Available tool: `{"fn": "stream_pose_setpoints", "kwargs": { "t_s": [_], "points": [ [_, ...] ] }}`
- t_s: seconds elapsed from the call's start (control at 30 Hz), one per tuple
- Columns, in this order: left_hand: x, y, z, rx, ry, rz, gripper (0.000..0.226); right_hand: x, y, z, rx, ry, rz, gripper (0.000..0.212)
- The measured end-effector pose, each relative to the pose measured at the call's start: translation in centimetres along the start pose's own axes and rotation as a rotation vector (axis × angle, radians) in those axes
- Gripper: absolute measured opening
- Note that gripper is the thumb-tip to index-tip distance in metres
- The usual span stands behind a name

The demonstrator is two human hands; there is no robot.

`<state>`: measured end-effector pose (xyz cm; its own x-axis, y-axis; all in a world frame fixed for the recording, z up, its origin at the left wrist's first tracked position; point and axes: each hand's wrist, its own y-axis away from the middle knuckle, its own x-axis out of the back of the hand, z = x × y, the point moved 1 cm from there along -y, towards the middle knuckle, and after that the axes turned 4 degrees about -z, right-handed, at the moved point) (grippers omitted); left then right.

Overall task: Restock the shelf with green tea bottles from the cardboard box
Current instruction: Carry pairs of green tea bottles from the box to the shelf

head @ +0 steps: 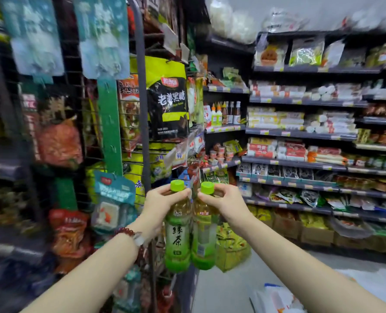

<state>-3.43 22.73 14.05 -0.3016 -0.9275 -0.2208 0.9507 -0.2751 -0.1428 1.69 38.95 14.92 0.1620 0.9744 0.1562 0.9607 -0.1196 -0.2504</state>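
Two green tea bottles hang upright side by side in front of me, both with light green caps and green labels. My left hand grips the neck of the left green tea bottle, just under its cap. My right hand pinches the neck of the right green tea bottle the same way. The two bottles touch each other. The cardboard box is not in view.
A wire rack hung with snack bags stands close on the left, just behind the bottles. Dark store shelves full of packaged goods fill the right. Yellow cartons sit on the floor ahead, and a white bag lies at lower right.
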Motion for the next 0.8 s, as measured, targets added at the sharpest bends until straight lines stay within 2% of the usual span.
{"fn": "stream_pose_setpoints", "kwargs": {
  "t_s": [0.13,0.4,0.53,0.8],
  "points": [
    [5.7,0.6,2.3,-0.003,0.013,0.024,0.007,-5.5,-0.8,-1.7,0.024,0.023,-0.057,0.028],
    [18.8,1.0,7.9,-0.003,0.007,-0.035,0.025,-18.7,-3.2,-5.4,0.023,-0.014,-0.097,0.023],
    [24.8,1.2,10.3,0.004,-0.018,-0.024,0.009,-24.9,-4.2,-6.7,0.025,0.013,-0.075,0.024],
    [33.2,1.7,14.1,-0.042,-0.086,0.061,0.01,-34.1,-6.6,-9.2,0.099,0.059,-0.035,0.023]
  ]
}}
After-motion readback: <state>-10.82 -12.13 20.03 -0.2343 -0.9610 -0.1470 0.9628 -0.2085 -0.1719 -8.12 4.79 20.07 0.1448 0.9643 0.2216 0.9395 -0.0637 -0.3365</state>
